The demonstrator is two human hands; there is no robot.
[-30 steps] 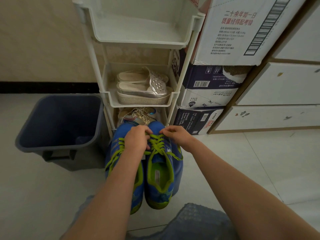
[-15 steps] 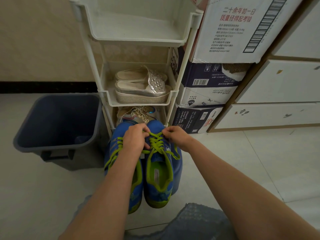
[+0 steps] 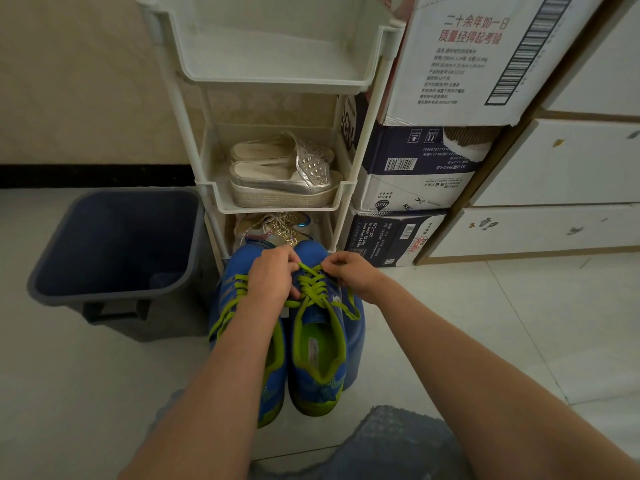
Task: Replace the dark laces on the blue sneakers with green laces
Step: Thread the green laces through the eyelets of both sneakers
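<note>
Bare forearms (image 3: 221, 393), grey-blue textured legwear (image 3: 391, 441)

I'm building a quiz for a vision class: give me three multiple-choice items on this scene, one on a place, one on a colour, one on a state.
1. Where are the silver sandals?
A in the bin
B on the middle shelf of the rack
C on a box

2. What colour are the laces on the blue sneakers?
A green
B black
C white

3. What are the left hand and right hand doing?
A resting on the floor
B lifting a box
C pinching the laces of one sneaker

Answers: B, they sit in the middle tray; A, both shoes show green laces; C, both hands' fingers curl on the laces near the toe.
</note>
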